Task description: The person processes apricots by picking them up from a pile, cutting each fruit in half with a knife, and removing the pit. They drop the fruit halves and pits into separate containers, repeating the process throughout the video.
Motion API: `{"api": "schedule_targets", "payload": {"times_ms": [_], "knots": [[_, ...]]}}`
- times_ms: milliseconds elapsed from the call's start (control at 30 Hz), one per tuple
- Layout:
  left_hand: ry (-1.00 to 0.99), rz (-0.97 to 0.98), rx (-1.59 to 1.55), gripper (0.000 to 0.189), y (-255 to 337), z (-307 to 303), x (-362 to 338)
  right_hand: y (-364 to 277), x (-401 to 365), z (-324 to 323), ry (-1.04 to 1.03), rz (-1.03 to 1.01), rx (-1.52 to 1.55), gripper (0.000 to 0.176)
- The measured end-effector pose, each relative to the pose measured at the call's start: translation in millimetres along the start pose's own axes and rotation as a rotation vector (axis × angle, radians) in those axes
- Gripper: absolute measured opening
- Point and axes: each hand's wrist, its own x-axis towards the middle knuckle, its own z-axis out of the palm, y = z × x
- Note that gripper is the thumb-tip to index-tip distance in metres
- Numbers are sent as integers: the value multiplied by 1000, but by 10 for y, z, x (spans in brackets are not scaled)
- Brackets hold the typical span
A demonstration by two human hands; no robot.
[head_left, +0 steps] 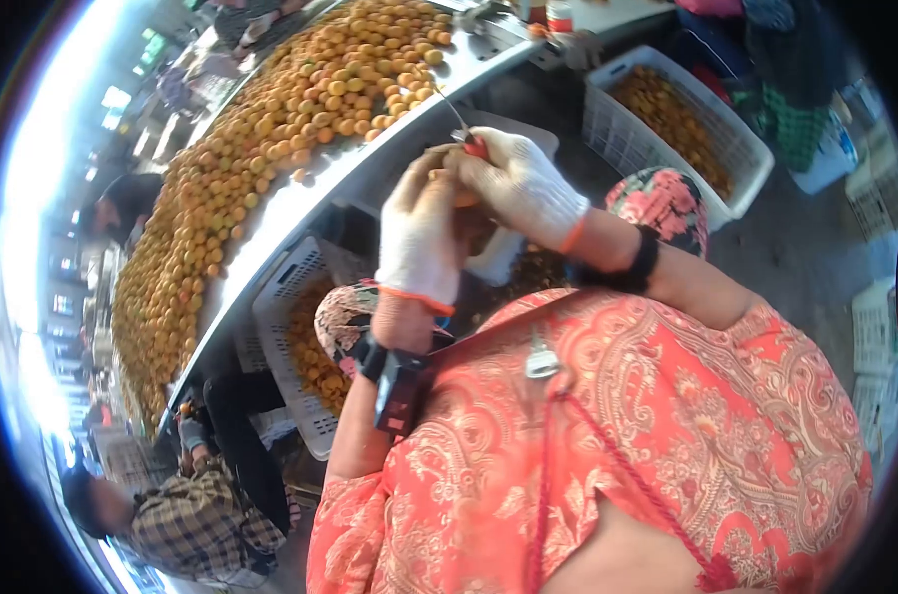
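Observation:
My left hand (419, 228), in a white glove with an orange cuff, is raised near the table's edge, its fingers closed on something small that I cannot make out. Against its fingertips, my right hand (528, 183), gloved the same way, grips a small knife by its red handle (476, 147). The thin blade points up and to the left. Beyond both hands, many orange fruits (271, 148) lie heaped on the long metal table (281, 228).
A white crate of orange pieces (756, 163) stands at the upper right. Another white crate (315, 431) sits left of my knees. Stacked crates (876, 327) are at the far right. A person in a checked shirt (196, 520) is at the lower left.

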Motion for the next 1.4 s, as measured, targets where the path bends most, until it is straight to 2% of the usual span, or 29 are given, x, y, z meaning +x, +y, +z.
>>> {"api": "schedule_targets", "payload": {"times_ms": [67,100,167,267,300,333,400,467,500,533,567,600,633,700,733,767,800,833,900,933,967,1000,1100,1200,1267,1300,1333,1400], "knots": [[-107,-9,100,27,42,-322,63,9,35,-25,21,143,183,21],[-19,8,154,25,74,-454,109,62,68,-84,33,145,181,21],[162,42,283,19,188,-819,185,271,156,-197,14,137,-33,24],[430,123,544,18,365,-1697,189,801,212,-358,-55,175,-182,28],[522,65,658,22,444,-2077,161,795,203,-413,-59,213,-373,34],[615,7,772,26,522,-2496,135,854,210,-428,-55,220,-370,34],[703,80,1426,39,568,-3425,186,1018,221,-431,21,292,-485,37],[923,-104,1621,48,811,-3260,259,1124,260,-421,55,273,-460,39],[738,254,1288,47,788,-3487,419,1143,282,-402,49,291,-431,38],[602,248,1061,43,854,-3083,566,1165,301,-373,40,309,-403,38],[551,214,863,37,850,-2667,722,1185,319,-341,33,327,-336,34],[556,148,815,35,832,-2272,919,1229,333,-314,30,331,-335,34],[444,73,905,35,809,-2045,1117,1286,352,-287,6,314,-286,33],[248,78,1079,36,572,-1948,1718,1337,367,-246,-26,267,-211,29],[193,115,1117,37,425,-1784,1926,1306,378,-256,-26,279,-212,29],[155,129,1201,37,247,-1874,2262,1259,403,-292,-66,323,-262,27],[95,293,1390,37,84,-1967,2564,1245,428,-315,-104,362,-313,25],[126,292,1473,36,-86,-2071,2860,1259,434,-321,-75,385,-274,26],[103,199,1639,40,-271,-2084,3254,1369,395,-357,-75,354,-253,25],[137,110,1666,42,-274,-1855,3206,1397,396,-367,-77,334,-260,25],[28,143,1808,42,-270,-1766,3261,1364,408,-382,-90,361,-275,25],[0,-3,1906,39,-294,-1734,3375,1324,420,-389,-102,386,-289,25],[2,64,1840,36,-329,-1807,3475,1299,453,-392,-89,449,-318,26],[91,250,1454,33,-236,-1766,3302,1168,488,-423,-36,420,-247,21],[89,48,729,39,81,-1290,2816,1151,504,-430,-16,355,-225,20],[-18,104,438,39,127,-1236,2646,1152,472,-435,-3,311,-207,19],[-41,104,228,42,168,-1133,2443,1167,459,-447,-10,263,-136,16],[-120,30,149,47,364,-909,1932,949,438,-458,-31,232,-86,15]]}}
